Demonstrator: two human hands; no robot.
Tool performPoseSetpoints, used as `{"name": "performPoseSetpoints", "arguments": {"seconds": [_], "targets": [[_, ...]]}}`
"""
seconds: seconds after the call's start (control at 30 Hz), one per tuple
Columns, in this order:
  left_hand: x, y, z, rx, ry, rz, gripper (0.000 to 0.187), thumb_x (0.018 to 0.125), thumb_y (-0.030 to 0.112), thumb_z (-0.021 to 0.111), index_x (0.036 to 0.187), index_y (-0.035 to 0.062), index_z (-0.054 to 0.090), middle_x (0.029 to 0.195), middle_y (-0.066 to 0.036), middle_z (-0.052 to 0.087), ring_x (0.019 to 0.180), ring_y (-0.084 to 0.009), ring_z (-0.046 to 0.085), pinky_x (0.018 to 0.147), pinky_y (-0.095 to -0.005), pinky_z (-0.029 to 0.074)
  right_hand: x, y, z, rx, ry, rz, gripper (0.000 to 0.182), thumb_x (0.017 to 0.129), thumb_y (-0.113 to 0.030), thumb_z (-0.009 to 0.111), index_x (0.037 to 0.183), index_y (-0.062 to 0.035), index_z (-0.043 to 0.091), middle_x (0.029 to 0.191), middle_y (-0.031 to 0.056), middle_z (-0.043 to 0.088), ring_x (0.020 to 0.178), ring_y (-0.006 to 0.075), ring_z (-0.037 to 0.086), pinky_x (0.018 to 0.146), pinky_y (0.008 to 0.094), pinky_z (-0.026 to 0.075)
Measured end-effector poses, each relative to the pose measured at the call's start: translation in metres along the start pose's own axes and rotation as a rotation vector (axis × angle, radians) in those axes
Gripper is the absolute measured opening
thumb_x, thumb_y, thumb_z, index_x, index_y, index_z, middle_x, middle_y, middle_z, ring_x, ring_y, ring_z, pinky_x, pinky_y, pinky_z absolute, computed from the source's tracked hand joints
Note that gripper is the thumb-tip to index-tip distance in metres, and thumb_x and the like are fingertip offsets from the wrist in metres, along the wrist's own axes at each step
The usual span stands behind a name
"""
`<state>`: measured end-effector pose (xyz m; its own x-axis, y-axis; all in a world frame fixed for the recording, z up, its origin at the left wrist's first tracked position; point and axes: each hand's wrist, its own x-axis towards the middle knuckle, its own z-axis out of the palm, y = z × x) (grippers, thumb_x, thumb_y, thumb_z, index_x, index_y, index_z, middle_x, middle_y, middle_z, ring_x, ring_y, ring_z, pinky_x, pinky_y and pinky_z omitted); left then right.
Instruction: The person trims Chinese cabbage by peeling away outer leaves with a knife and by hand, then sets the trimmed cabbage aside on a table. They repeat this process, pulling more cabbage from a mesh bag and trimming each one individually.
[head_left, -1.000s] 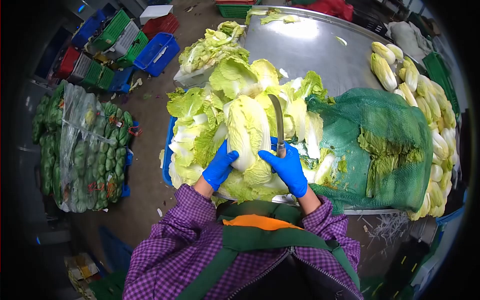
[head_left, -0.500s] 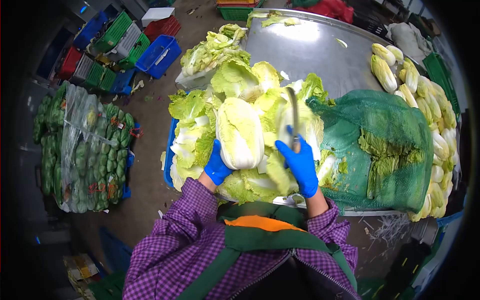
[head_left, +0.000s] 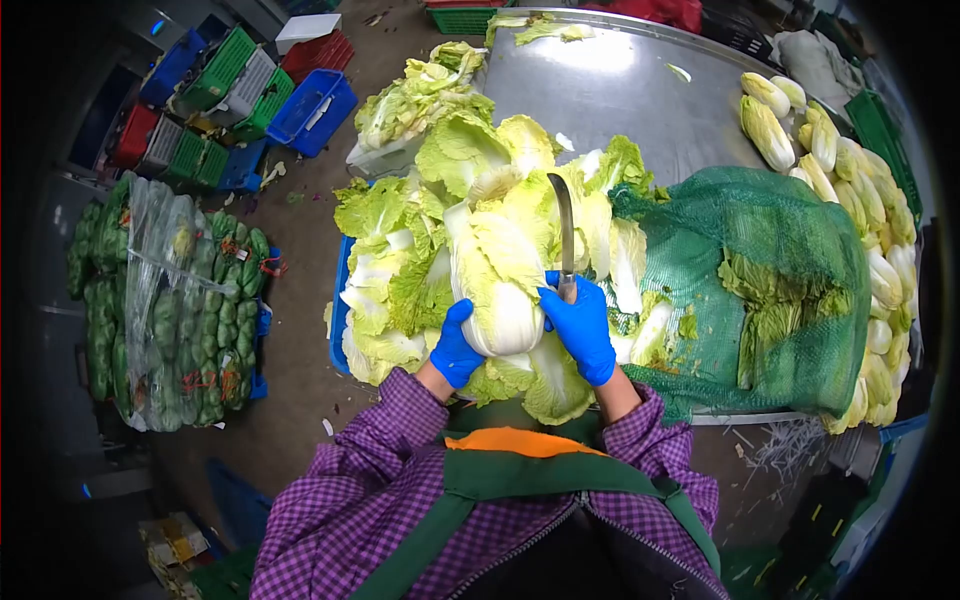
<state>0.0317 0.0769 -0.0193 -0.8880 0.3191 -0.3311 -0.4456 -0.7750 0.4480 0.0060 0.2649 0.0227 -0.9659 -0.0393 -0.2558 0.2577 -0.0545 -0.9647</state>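
A pale napa cabbage (head_left: 505,290) sits between my two blue-gloved hands, its white base toward me. My left hand (head_left: 457,348) grips its lower left side, with part of the fingers hidden behind it. My right hand (head_left: 580,330) is closed around the handle of a curved knife (head_left: 567,225), and its thumb side touches the cabbage's right side. The blade points away from me, over loose leaves. Trimmed cabbage leaves (head_left: 400,260) lie heaped around and beneath the cabbage.
A green mesh sack (head_left: 690,270) with leaves showing inside lies on the metal table (head_left: 620,90). Trimmed cabbages (head_left: 880,280) are piled at the right. Wrapped bags of green vegetables (head_left: 170,310) stand on the left floor, with stacked crates (head_left: 313,112) behind.
My right hand has moved in against the cabbage with the knife. A loose leaf near that hand has dropped onto the heap. The cabbage has shifted slightly right and toward me.
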Motion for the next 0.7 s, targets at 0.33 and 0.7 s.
{"name": "performPoseSetpoints", "arguments": {"seconds": [0.33,0.7], "targets": [[-0.012,0.022,0.012,-0.194,-0.250,0.070,0.083,0.081,0.057,0.051,0.147,0.0125,0.027,0.149,-0.016,0.031,0.134,-0.0370,0.034,0.106,-0.0607,0.030,0.005,0.059,-0.051,-0.318,0.254,0.017,0.024,0.078,-0.014,0.065,0.096,0.0017,0.061,0.077,0.0129,0.063,0.067,0.0176,0.057,0.062,0.0348,0.047],[-0.019,0.028,0.012,-0.163,-0.185,-0.211,0.076,0.084,0.040,0.060,0.146,0.0080,0.028,0.144,-0.017,0.039,0.131,-0.0367,0.040,0.109,-0.0510,0.031,0.028,-0.028,-0.020,0.231,0.195,-0.136,0.031,0.086,-0.017,0.067,0.112,-0.0025,0.063,0.088,0.0012,0.062,0.059,0.0043,0.051,0.049,0.0213,0.043]]}}
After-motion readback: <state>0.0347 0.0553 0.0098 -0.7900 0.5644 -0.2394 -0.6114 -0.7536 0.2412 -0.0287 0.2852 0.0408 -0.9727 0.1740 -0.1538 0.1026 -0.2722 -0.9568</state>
